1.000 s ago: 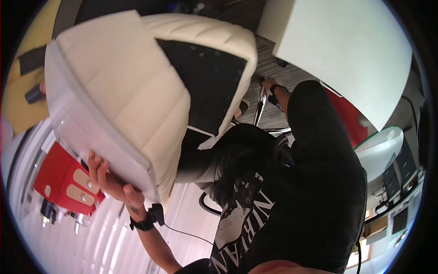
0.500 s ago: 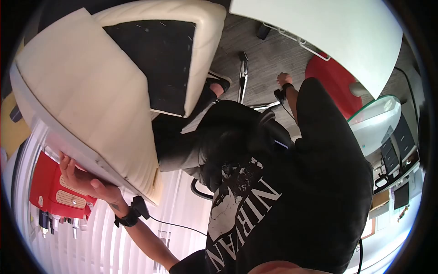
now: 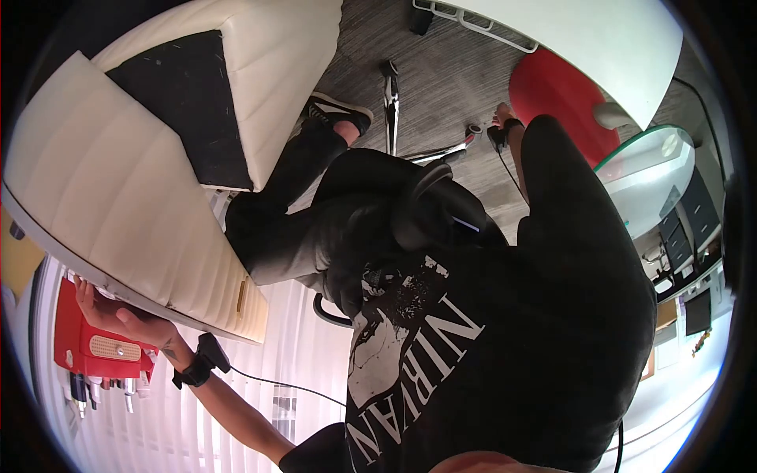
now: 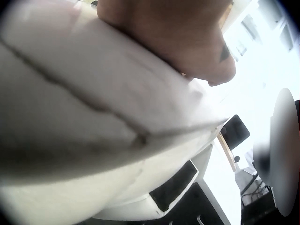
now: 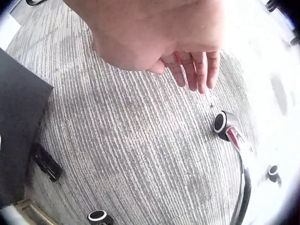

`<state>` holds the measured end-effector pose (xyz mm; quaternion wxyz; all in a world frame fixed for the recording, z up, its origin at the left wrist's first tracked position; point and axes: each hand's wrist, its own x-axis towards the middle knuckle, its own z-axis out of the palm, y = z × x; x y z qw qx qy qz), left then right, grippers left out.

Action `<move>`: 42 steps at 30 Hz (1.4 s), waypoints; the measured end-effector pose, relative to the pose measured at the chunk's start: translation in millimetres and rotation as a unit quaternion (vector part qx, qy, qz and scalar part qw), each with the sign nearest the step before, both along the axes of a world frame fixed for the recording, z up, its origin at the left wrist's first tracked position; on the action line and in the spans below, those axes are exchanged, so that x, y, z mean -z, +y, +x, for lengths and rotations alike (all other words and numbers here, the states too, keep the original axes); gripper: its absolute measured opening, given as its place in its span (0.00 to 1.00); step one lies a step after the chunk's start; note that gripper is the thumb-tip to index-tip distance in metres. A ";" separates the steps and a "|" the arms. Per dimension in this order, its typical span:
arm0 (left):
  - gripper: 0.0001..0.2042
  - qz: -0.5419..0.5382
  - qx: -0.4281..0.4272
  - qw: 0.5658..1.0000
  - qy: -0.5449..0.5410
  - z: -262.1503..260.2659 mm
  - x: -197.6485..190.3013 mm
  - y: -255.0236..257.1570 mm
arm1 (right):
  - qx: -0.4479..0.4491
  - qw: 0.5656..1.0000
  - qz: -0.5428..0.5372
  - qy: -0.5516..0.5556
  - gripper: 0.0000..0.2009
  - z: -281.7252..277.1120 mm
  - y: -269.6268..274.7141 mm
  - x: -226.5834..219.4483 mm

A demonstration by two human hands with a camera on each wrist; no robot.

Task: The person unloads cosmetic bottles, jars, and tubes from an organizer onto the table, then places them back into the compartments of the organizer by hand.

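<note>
A large cream padded chair [image 3: 118, 181], with a black panel [image 3: 185, 102] on one face, fills the left of the head view. My left hand [image 3: 130, 322] lies against its white outer side, fingers stretched along it and thumb apart. In the left wrist view that hand overlaps the white side [image 4: 112, 75], which has a dark seam or crack. My right hand [image 5: 159, 35] hangs over the striped carpet [image 5: 126, 140], palm showing, fingers loosely extended and holding nothing. Nearest to it is a chrome chair leg [image 5: 243, 173] ending in a caster.
A white tabletop [image 3: 599, 47] juts in at the upper right, above a red rounded thing [image 3: 564, 106] and a glass top [image 3: 646, 173]. A red case [image 3: 75, 339] stands behind my left hand. My foot in a black shoe [image 3: 343, 114] is on the floor.
The chair and my left hand have shifted left and down in the head view. My right hand has left the chrome leg it was at and moved right, over the carpet.
</note>
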<state>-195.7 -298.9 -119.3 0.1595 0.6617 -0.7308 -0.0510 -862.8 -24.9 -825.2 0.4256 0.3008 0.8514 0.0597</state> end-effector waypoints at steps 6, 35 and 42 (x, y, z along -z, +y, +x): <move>0.30 -0.001 0.007 1.000 0.008 0.4 -2.0 0.7 | -0.124 0.972 -0.146 -0.137 0.27 -0.5 46.2 -41.8; 0.28 0.006 0.104 0.994 0.022 32.3 -23.7 20.3 | -0.448 0.630 -0.258 -0.580 0.26 96.7 3.9 -368.1; 0.32 0.065 0.122 0.985 0.101 36.9 -34.6 46.9 | -0.234 0.722 -0.166 -0.630 0.23 79.8 -50.5 -461.4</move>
